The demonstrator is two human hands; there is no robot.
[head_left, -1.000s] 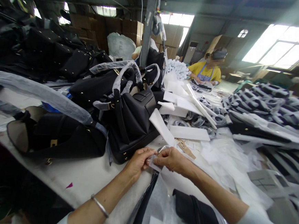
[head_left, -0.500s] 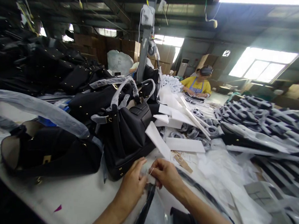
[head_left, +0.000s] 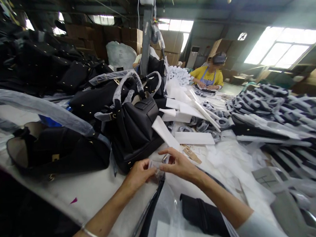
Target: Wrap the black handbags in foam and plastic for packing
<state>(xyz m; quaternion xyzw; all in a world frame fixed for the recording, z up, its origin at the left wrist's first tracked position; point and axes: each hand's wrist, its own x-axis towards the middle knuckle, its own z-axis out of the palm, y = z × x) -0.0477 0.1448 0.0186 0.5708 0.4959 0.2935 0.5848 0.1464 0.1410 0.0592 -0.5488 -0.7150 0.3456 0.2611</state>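
Note:
Between my two hands, above the near part of the table, is a small piece of clear plastic film [head_left: 156, 166]. My left hand [head_left: 139, 174] pinches its left side with thumb and fingers. On its right side my right hand [head_left: 176, 164] grips it, the index finger raised off it. A black strap [head_left: 154, 206] partly wrapped in plastic runs from the film toward me. Below my right hand a black pouch-like piece [head_left: 202, 215] lies on a clear plastic sheet [head_left: 170, 219]. Just beyond my left hand stands a black handbag [head_left: 137, 127] with plastic-wrapped handles.
Another black bag [head_left: 64, 151] lies open at left. White foam strips [head_left: 194, 138] and wrapped rings lie behind my hands. At right are piled wrapped straps [head_left: 278, 112] and a grey tape dispenser-like object [head_left: 283, 196]. A co-worker [head_left: 208, 76] in yellow works across the table.
My hands have shifted slightly apart, with the plastic film now stretched between them. The right index finger has lifted. The view has tilted down, showing more of the black pouch-like piece.

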